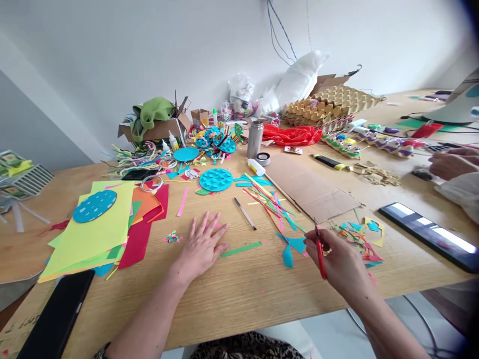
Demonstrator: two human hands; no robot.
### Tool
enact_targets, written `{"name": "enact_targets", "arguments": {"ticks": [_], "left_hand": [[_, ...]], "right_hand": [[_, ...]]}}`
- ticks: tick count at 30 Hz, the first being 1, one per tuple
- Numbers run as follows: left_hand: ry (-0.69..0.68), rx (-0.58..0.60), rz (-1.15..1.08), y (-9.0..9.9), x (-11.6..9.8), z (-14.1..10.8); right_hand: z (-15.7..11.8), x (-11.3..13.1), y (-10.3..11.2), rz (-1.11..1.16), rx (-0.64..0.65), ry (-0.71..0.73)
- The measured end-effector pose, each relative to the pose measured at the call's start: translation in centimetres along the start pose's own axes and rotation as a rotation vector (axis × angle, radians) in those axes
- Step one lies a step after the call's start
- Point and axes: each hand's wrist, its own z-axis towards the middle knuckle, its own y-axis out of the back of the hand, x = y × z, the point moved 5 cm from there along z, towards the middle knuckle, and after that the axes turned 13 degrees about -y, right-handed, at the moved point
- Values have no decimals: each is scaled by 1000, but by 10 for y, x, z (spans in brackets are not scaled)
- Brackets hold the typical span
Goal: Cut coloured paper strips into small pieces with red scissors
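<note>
Fingers spread wide on your left hand (204, 244), palm pressed flat on the wooden table (239, 294), holding nothing; it looks planted there to steady you. Your right hand (339, 262) is curled tight around the red-handled scissors (320, 252), blades pointing up toward twelve o'clock, tips hard to make out.

At nine o'clock from the scissors lies a blue paper offcut (292, 248), and further along, a green paper strip (241, 249) just beside your left fingertips. A pen (245, 213) lies at one o'clock of the left hand. At three o'clock of the right hand sits a heap of coloured scraps (361, 239), probably dropped where they fell from cutting. At ten o'clock of the left hand a stack of coloured paper sheets (97, 229) carries a blue oval cutout (95, 206); a teal disc (216, 179) lies at twelve. A cardboard sheet (310, 187) lies beyond the scissors, a dark tablet (430, 234) at three o'clock. Another person's hand (451, 162) rests at the far right edge.

No brand or writing is legible anywhere.
</note>
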Motion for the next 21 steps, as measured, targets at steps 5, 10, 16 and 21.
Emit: {"name": "enact_targets", "arguments": {"ticks": [5, 10, 16, 21], "left_hand": [[75, -34, -16, -2, 14, -2], [96, -66, -64, 3, 13, -2], [132, -174, -117, 10, 16, -2], [197, -308, -195, 16, 23, -3]], "right_hand": [[16, 1, -11, -182, 77, 23], [40, 8, -25, -516, 96, 136], [47, 20, -38, -782, 82, 188], [46, 26, -39, -826, 50, 156]]}}
